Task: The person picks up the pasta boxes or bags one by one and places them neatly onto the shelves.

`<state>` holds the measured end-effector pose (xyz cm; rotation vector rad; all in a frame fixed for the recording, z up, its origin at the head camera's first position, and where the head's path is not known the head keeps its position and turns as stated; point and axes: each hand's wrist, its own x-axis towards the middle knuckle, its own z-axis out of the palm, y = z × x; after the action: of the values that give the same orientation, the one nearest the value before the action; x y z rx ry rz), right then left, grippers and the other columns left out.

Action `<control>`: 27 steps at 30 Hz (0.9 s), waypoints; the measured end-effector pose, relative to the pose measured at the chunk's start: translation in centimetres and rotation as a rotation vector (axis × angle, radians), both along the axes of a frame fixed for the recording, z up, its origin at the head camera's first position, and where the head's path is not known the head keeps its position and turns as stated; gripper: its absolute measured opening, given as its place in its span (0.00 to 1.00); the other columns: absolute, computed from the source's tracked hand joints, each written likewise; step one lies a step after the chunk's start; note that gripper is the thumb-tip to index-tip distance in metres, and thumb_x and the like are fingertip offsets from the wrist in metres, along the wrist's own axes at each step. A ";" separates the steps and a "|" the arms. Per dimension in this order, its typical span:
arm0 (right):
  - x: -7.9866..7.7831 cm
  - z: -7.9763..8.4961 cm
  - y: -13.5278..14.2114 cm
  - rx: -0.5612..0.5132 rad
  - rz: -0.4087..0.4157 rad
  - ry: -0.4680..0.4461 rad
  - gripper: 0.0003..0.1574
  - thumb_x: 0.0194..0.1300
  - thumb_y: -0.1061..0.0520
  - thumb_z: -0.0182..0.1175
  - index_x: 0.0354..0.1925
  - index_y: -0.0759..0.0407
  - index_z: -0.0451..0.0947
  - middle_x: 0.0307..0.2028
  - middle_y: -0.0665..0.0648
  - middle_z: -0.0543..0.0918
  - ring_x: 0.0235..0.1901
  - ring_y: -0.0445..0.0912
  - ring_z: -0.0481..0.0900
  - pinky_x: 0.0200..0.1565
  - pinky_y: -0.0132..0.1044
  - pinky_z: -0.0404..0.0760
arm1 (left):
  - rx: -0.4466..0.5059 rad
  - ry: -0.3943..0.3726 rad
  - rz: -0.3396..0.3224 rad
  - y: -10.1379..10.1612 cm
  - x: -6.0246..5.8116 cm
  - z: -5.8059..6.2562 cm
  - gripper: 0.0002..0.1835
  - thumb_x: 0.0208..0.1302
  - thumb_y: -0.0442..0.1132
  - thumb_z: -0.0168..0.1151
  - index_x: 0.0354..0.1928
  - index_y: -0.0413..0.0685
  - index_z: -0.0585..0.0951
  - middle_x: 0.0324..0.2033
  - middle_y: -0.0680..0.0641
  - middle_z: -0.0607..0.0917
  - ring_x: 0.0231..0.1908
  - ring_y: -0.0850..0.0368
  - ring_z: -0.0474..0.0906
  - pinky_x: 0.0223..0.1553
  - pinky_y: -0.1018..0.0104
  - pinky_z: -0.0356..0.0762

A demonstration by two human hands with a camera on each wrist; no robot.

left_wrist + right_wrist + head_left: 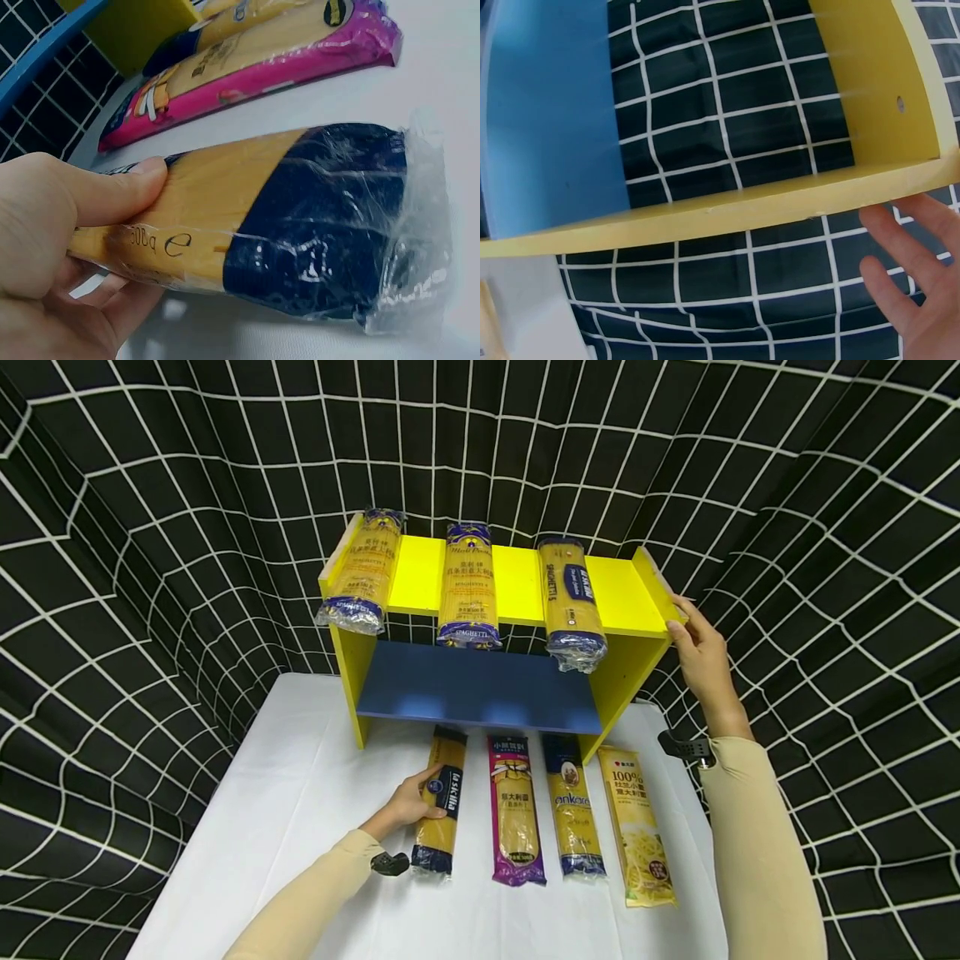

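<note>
My left hand [408,802] grips a pack of spaghetti [448,789] with dark blue ends and a "la Sicilia" label. In the left wrist view, the thumb [124,191] lies across the pack's upper face and the fingers reach underneath. The pack's far end is near the front of a yellow shelf unit [618,593] with a blue lower board [480,685]. At that unit's upper right corner, my right hand [705,664] holds the side panel, thumb at the front edge. Its fingers [904,251] show outside the panel in the right wrist view.
Three spaghetti packs stand along the yellow top board: left [367,568], middle [468,581] and right [572,597]. On the white cloth [285,785] lie a purple-edged pack [516,810], a blue-ended pack [573,810] and a pale yellow pack [637,827]. Black gridded cloth [510,443] hangs behind.
</note>
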<state>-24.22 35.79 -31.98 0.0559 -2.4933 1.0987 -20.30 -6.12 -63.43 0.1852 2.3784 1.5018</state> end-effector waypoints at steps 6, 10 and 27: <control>0.1 0.0 0.1 0.004 -0.004 0.003 0.30 0.78 0.45 0.46 0.74 0.39 0.61 0.62 0.70 0.76 0.45 0.26 0.71 0.56 0.33 0.74 | 0.075 0.013 -0.045 1.0 0.3 0.9 0.52 0.42 0.30 0.80 0.73 0.45 0.65 0.67 0.30 0.71 0.62 0.26 0.70 0.58 0.41 0.75; 0.0 -0.1 0.1 0.004 -0.008 0.003 0.30 0.78 0.44 0.46 0.74 0.38 0.61 0.62 0.70 0.76 0.45 0.26 0.71 0.57 0.34 0.74 | 0.146 -0.026 -0.084 2.0 0.4 1.4 0.52 0.45 0.29 0.78 0.74 0.46 0.63 0.66 0.30 0.72 0.61 0.29 0.72 0.56 0.46 0.79; -2.4 -2.3 2.4 0.007 -0.018 0.013 0.29 0.77 0.42 0.46 0.72 0.27 0.59 0.62 0.66 0.77 0.46 0.28 0.72 0.55 0.31 0.73 | 0.304 -0.179 -0.295 7.2 3.4 5.1 0.51 0.50 0.25 0.74 0.76 0.50 0.61 0.61 0.29 0.71 0.49 0.45 0.83 0.47 0.56 0.85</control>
<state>-26.60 38.15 -34.28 0.0431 -2.4814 1.0792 -16.92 1.06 -58.29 0.4314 1.8813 1.6473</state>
